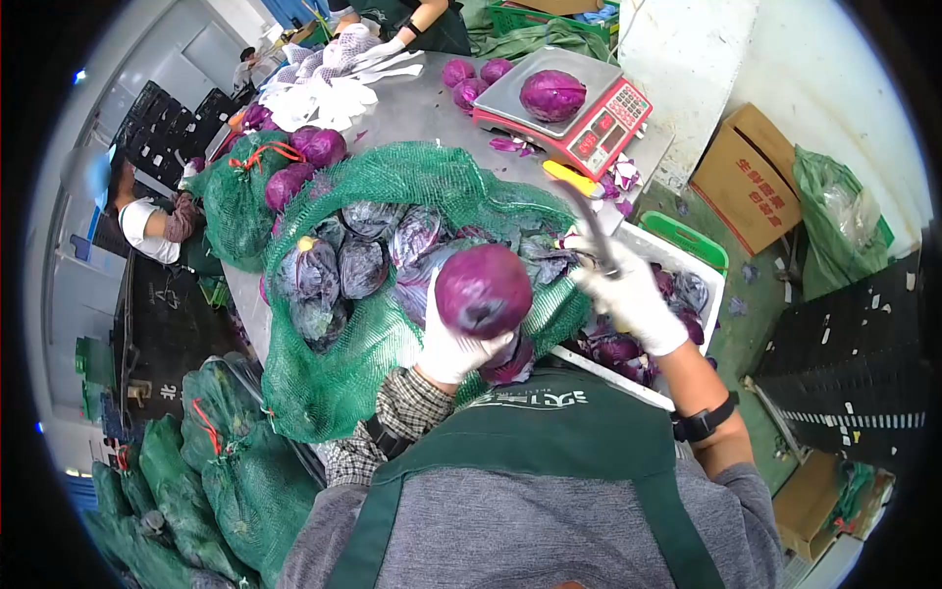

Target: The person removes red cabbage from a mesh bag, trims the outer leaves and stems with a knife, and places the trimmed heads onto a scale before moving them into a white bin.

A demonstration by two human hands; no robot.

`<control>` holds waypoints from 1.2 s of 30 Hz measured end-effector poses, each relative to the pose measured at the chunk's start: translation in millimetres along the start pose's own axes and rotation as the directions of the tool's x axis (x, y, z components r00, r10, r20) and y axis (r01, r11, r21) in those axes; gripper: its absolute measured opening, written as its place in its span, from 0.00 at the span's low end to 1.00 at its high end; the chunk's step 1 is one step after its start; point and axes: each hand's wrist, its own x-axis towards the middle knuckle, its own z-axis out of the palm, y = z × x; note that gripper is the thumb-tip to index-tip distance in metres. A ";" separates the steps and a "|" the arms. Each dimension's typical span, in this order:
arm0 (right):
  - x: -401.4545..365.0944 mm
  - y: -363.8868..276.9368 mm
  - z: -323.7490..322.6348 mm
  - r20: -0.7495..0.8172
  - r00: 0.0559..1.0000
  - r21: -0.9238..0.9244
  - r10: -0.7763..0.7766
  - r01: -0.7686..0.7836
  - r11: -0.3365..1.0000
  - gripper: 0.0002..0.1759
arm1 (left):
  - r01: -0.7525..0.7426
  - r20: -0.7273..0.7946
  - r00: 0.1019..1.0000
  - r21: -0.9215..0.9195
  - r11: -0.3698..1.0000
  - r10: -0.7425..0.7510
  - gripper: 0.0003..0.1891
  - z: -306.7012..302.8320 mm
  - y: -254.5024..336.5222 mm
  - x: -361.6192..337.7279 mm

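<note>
My left hand [453, 351], in a white glove, is closed around the underside of a trimmed red cabbage [483, 287], its stem end facing me. In my white-gloved right hand [630, 302] is a knife [595, 234] with a dark curved blade pointing up and away; its handle is hidden in the fist. The blade is apart from the cabbage. Beneath and beyond my hands, an opened green mesh bag [339, 393] holds several untrimmed red cabbages [363, 267] with dull outer leaves.
A red scale [599, 137] bears one cabbage [552, 95]. A yellow object [574, 179] lies beside it. Right of me stands a white crate [714, 314] of leaves and cabbage pieces. Full mesh bags [250, 491] stand at lower left. Co-workers [147, 221] are at left and across the table.
</note>
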 end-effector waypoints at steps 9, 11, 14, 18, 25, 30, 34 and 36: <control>-8.5 -20.7 35.2 0.264 0.964 0.709 -0.005 -0.191 0.679 0.27 | 0.066 0.004 0.998 -0.204 0.977 -0.066 0.61 -0.2 95.5 -4.4; -6.7 -4.0 50.4 0.361 0.925 0.736 0.122 -0.363 0.571 0.22 | -0.119 0.019 0.992 -0.252 0.960 0.128 0.65 12.0 86.1 2.5; 0.4 2.8 52.0 0.245 0.944 0.595 0.220 -0.326 0.735 0.22 | -0.006 -0.094 0.995 -0.447 0.894 -0.040 0.61 19.2 72.7 1.8; 5.7 35.3 60.0 0.167 0.965 0.407 0.203 -0.255 0.877 0.25 | 0.141 -0.226 0.955 -0.225 0.964 -0.193 0.56 10.3 37.8 -6.1; 17.7 95.2 73.6 0.252 0.925 0.172 0.285 -0.333 0.927 0.26 | 0.345 -0.253 0.938 0.646 0.681 -0.236 0.63 12.5 -6.3 2.6; 9.6 64.4 67.8 0.184 0.940 -0.018 0.288 -0.290 0.957 0.26 | 0.196 -0.142 0.980 0.771 0.606 -0.136 0.65 22.1 4.1 22.5; 6.1 79.9 71.3 0.166 0.986 -0.299 -0.007 0.057 0.953 0.26 | 0.244 -0.148 0.966 0.790 0.563 -0.212 0.62 25.8 1.5 31.5; 2.5 80.2 72.7 0.153 0.986 -0.408 -0.069 0.127 0.904 0.26 | 0.250 -0.162 0.964 0.813 0.525 -0.209 0.59 29.0 3.2 34.2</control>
